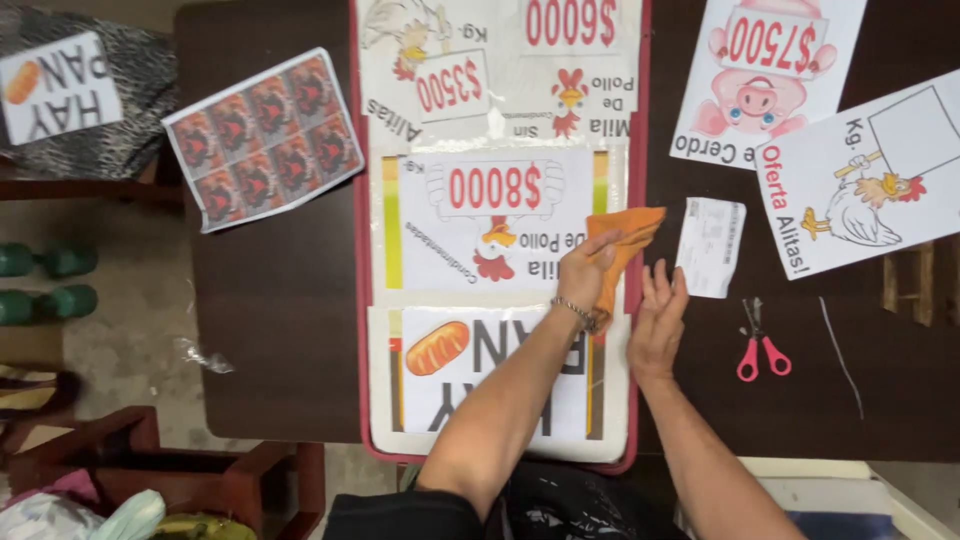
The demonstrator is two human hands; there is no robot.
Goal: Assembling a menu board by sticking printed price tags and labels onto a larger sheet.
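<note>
The left hand [587,272] pinched an orange cloth [622,243] between thumb and fingers and pressed it down on a big sheet [500,215] with a chicken picture. The cloth hung folded from the grip, so one flat side could rub the shiny sheet. A thin bracelet [578,312] sat on that wrist.

The right hand [661,320] held nothing. Its fingers were spread and pointed up, and it stood on its edge at the right side of the board [634,400], touching or just beside the red rim. It looked as if it kept the board from sliding while the other hand rubbed.

The board lay in the middle of a dark table [280,330], right in front of the person, so both arms could reach it. Several signs lay flat on it in a row, one above the other, and the one nearest the person showed a bread roll [437,347].

Other things were pushed off to the sides. Red scissors [762,345] and a small white slip [711,246] lay near the right hand. A pig sign [760,75] and another chicken sign [865,180] lay farther right. A sheet of small pictures [262,135] lay well apart on the left.
</note>
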